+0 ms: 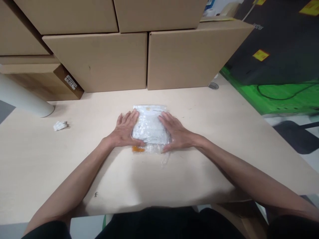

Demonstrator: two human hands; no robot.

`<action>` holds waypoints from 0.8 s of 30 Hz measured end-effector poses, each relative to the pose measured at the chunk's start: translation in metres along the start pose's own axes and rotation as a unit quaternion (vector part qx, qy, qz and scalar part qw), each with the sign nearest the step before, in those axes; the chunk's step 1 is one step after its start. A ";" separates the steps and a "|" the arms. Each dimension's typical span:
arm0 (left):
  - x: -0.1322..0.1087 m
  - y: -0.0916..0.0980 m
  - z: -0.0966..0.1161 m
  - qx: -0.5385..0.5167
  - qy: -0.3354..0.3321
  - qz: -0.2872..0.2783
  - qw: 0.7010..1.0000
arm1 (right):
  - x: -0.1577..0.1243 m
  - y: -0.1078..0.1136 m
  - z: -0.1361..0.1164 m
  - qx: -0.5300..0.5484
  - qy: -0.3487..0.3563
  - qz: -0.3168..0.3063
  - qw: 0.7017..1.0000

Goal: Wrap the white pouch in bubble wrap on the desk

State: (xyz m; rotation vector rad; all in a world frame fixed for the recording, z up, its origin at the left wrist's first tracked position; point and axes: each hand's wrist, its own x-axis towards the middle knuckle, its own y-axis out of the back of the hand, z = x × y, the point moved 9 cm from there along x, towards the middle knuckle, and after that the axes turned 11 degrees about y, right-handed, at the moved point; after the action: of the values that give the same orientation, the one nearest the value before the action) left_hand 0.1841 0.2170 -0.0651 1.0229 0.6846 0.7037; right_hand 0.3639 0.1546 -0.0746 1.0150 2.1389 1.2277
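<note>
— Okay, nearest first: what's w/ the arms?
— Both forearms reach out over the table (37, 159) edge, bare, angled inward so they meet near the middle. A tiny screw-like bit (96, 194) lies by the left forearm, untouched.
— And the hands?
— Left hand (124, 131) and right hand (175, 132) lie palm-down, fingers straight and close together, pointing away from the body, thumbs turned in along the near edge. Each grip is fully open: nothing pinched or wrapped, just flat contact.
— Contact w/ what?
— A clear plastic packet (149, 127) w/ a printed sheet inside, flat on the table approx. at centre. The hands cover its left and right edges; the middle is bare. An orange piece (138, 149) shows at its near left corner, by the left thumb.
— Why flat like that?
— My read: palms on both sides pin the slippery film down flat, and an even press from each side means it can't skid.
— Farther out?
— A crumpled white scrap (60, 125) well to the left and a white tube (22, 98) lying beyond it. Then cardboard boxes (99, 61) stacked along the far edge, prob. just stored there.
</note>
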 end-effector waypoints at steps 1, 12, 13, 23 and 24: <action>0.000 0.000 0.000 0.003 -0.001 -0.005 1.000 | -0.003 -0.001 0.000 0.000 -0.007 -0.006 1.000; 0.001 -0.001 -0.001 0.005 -0.009 -0.042 0.999 | -0.011 0.001 -0.003 -0.017 -0.050 -0.028 0.998; 0.001 -0.001 -0.001 0.004 -0.006 -0.039 0.999 | -0.012 0.003 -0.006 -0.020 -0.049 -0.030 0.998; -0.005 0.002 0.003 0.013 0.032 -0.040 0.999 | 0.040 0.017 -0.038 -0.101 -0.018 0.100 0.990; -0.005 0.001 0.003 0.015 0.035 -0.043 0.998 | 0.043 0.012 -0.035 -0.105 -0.023 0.101 0.989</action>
State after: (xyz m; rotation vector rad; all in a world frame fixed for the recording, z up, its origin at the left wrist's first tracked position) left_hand 0.1831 0.2116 -0.0620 0.9933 0.7980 0.6576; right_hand 0.3176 0.1746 -0.0485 1.1750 1.8592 1.4736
